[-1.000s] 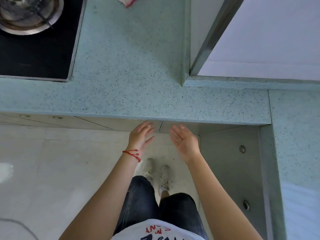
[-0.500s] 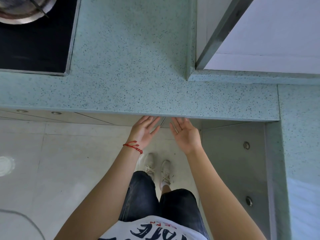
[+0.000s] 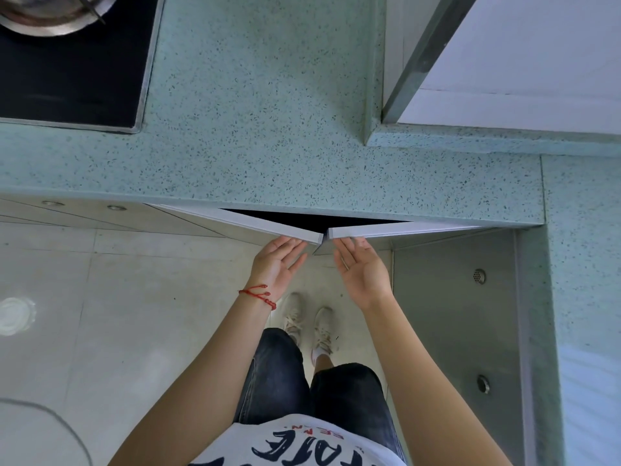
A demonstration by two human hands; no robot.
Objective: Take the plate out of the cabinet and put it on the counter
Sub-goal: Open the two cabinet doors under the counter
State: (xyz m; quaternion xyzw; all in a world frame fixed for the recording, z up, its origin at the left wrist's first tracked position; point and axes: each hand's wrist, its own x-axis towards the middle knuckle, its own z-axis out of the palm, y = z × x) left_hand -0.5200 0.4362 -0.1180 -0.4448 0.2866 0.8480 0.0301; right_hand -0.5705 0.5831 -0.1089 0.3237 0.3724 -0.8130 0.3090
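A speckled pale-green stone counter [image 3: 268, 156] is viewed from directly above, with a black glass hob [image 3: 74, 79] set into its far-left part and the rim of a round steel pan [image 3: 43, 18] seen at the upper-left corner. Below the counter's front edge, two flat white cabinet doors are shown ajar: the left door [image 3: 242, 225] and the right door [image 3: 396, 232] are swung outward so that their free edges almost meet in a shallow V, and a dark wedge of the cabinet interior [image 3: 319, 220] is exposed behind them. The left hand [image 3: 277, 264], marked by a red cord bracelet [image 3: 257, 295] at the wrist, is held flat with the fingers extended and close together, the fingertips placed under the free edge of the left door. The right hand [image 3: 361, 272] is likewise held flat and extended, palm turned inward, its fingertips at the free edge of the right door; whether either hand is hooked around its door cannot be told. Nothing is gripped in either hand. The plate is not visible; the cabinet interior is shown only as shadow. A grey side panel [image 3: 453, 314] is seen at the right, and pale floor tiles [image 3: 117, 314] and two white shoes [image 3: 309, 326] are seen below the hands.
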